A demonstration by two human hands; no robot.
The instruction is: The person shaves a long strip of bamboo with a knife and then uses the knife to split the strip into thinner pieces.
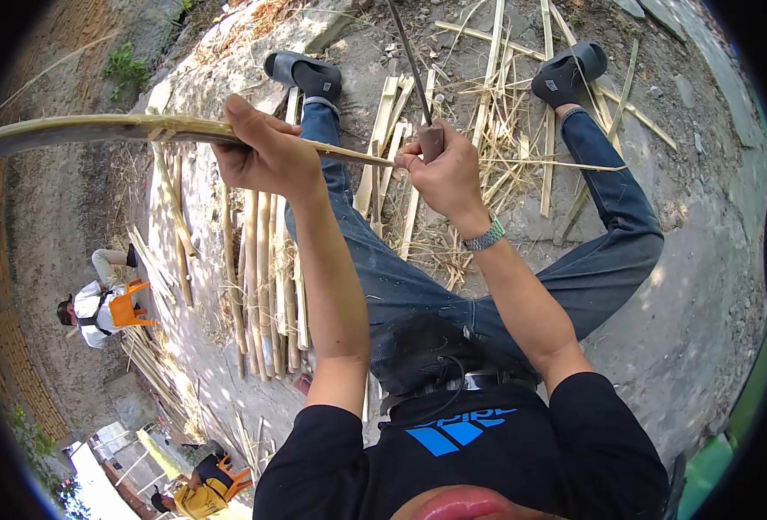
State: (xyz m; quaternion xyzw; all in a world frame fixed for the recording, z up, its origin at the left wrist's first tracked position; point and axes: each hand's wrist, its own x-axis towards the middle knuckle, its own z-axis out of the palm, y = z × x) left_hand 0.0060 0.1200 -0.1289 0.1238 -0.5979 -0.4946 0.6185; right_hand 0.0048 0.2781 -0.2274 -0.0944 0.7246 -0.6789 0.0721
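My left hand (271,154) is wrapped round a long split bamboo strip (149,128) that reaches out to the left edge and tapers toward the right. My right hand (446,178), with a metal-band watch (485,236) at its wrist, grips the brown handle of a knife (414,65). Its long, narrow dark blade points away from me. The strip's thin end meets the right thumb and fingers beside the handle. A thin sliver (557,163) extends right from there, over my thigh; whether it joins the strip is hidden by the hand.
Bamboo shavings (509,130) and flat split pieces (548,147) litter the ground between my feet. Several bamboo poles (262,277) lie to my left. Farther left, one person (97,312) sits on an orange chair (128,308); another person (201,498) is at the lower left.
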